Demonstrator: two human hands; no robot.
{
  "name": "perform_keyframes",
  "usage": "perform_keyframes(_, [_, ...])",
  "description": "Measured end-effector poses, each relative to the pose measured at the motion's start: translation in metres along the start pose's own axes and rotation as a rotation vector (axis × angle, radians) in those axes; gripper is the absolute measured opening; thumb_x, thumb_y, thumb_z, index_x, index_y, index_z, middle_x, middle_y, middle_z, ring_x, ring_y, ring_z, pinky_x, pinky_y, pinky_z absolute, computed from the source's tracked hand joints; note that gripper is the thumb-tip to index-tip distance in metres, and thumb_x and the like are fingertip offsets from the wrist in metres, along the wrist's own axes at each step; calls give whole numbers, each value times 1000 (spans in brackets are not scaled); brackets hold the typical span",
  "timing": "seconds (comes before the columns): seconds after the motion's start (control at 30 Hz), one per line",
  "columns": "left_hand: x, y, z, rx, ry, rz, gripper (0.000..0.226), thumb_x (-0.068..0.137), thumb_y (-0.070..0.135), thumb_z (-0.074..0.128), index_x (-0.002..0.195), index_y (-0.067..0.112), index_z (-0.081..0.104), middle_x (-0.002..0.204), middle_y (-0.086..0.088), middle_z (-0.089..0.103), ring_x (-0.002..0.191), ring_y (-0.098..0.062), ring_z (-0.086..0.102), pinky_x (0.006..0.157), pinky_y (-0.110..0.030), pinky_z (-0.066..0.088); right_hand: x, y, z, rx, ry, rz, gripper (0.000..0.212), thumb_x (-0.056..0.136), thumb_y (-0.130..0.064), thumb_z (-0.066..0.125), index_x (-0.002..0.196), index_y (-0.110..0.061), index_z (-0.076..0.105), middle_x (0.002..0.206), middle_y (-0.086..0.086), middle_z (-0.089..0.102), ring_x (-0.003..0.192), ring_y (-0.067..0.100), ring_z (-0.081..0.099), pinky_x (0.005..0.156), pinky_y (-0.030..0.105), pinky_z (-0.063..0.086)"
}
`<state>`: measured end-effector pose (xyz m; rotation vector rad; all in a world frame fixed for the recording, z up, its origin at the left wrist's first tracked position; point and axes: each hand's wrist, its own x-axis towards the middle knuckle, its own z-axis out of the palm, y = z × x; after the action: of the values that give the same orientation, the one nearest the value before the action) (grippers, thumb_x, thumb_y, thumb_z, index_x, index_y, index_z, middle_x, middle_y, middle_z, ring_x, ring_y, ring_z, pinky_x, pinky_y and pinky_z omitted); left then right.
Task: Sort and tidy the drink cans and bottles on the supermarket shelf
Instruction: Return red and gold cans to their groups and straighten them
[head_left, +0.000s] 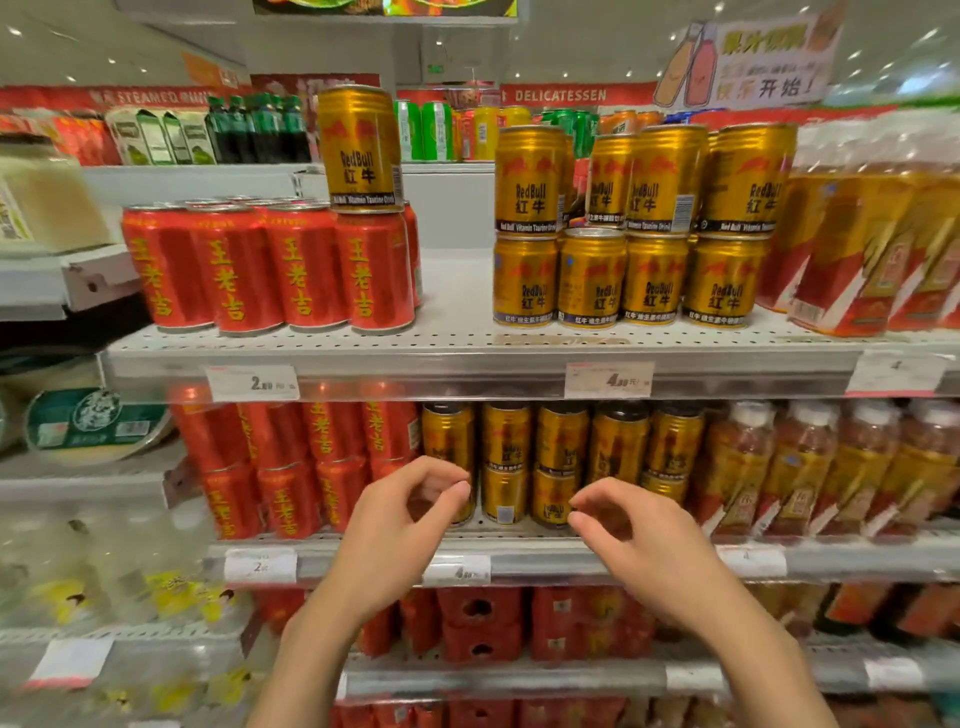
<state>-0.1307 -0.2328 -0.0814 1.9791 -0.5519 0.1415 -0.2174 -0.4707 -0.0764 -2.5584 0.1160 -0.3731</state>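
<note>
On the top shelf (467, 358) a row of red cans (260, 270) stands at the left. One gold can (361, 150) sits alone on top of the rightmost red can. A two-tier stack of gold cans (634, 228) stands to the right, with a bare gap of shelf between the groups. My left hand (400, 525) and my right hand (634, 535) hover in front of the second shelf, fingers curled and apart, holding nothing. Behind them stand more gold cans (561, 452) and red cans (291, 467).
Bottled tea drinks (878, 244) fill the right end of both shelves. Price tags (608, 379) hang on the shelf edges. Red multipacks (483, 623) sit on the lower shelf. A neighbouring rack with tubs (93, 426) stands at the left.
</note>
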Motion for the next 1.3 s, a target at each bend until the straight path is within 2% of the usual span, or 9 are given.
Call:
perform_keyframes(0.13, [2,-33,-46,-7,-54,43,10,95,27,72,91,35,75,81,22,72,81,-1,67,75,-14,47,-1,-43,31,-12,58,76,11,98,-46,57,106,-41,63,101,-26,64,94,-3,60,74,13,42])
perform_keyframes(0.33, [13,-57,-121,0,-70,102,9,96,28,70,91,34,74,80,19,74,73,-1,68,68,-11,47,12,-115,71,22,86,124,11,98,-46,57,105,-41,64,98,-23,65,93,-3,61,74,13,46])
perform_keyframes(0.53, [33,-50,-162,-20,-21,204,10,94,23,73,93,33,75,90,27,74,85,6,69,73,-4,44,29,-158,72,40,192,74,8,98,-39,60,101,-37,67,94,-26,66,92,-8,60,78,18,47])
perform_keyframes(0.67, [51,-29,-181,25,40,306,8,94,28,72,95,36,74,90,26,74,86,2,70,76,-12,50,48,-179,50,55,286,2,9,96,-37,62,100,-34,70,92,-22,70,90,-3,63,82,25,52])
perform_keyframes(0.83, [83,19,-200,118,167,524,9,94,21,72,100,27,75,90,19,73,85,-4,69,73,-16,53,78,-206,11,56,407,-97,7,96,-34,63,97,-31,70,89,-20,69,83,-2,64,74,23,54])
perform_keyframes(0.93, [111,44,-211,244,272,626,7,93,22,71,100,20,73,93,11,72,87,-9,66,79,-30,55,102,-220,-14,1,484,-173,7,95,-33,63,97,-29,69,93,-19,67,82,0,65,74,30,58])
perform_keyframes(1.0, [128,57,-214,363,276,631,11,95,27,68,103,20,71,100,7,69,97,-14,62,87,-35,52,118,-227,-28,-57,534,-206,11,96,-36,62,102,-28,67,99,-15,66,83,4,64,76,38,59])
perform_keyframes(1.1, [148,68,-215,487,242,604,19,97,31,63,111,21,70,111,5,67,108,-15,58,97,-37,50,138,-235,-45,-113,581,-230,28,98,-37,59,122,-24,61,116,-7,65,90,8,63,82,39,59])
perform_keyframes(1.3, [167,63,-215,547,173,491,26,99,34,61,118,21,71,115,5,66,110,-13,54,100,-38,47,168,-253,-71,-186,546,-287,67,94,-43,63,150,-28,30,147,1,42,113,21,60,90,43,57])
